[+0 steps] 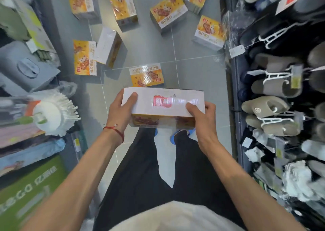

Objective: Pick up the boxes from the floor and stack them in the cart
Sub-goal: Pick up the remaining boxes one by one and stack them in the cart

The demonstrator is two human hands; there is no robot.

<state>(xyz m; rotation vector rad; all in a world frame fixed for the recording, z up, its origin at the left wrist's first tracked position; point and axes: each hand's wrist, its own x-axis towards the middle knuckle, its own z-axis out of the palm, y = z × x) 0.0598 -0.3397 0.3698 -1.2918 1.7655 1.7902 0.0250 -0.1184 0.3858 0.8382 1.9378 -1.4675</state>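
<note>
Both hands clasp one box [163, 105] above the floor [193, 76]: left hand [121, 111] curled round its left end, right hand [202, 116] its right end. Long axis runs left-right, white face up.

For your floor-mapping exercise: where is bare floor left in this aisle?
Bare tile lies between the nearest floor box and the slipper rack, and beside the white brush. The far floor is crowded with boxes.
</note>
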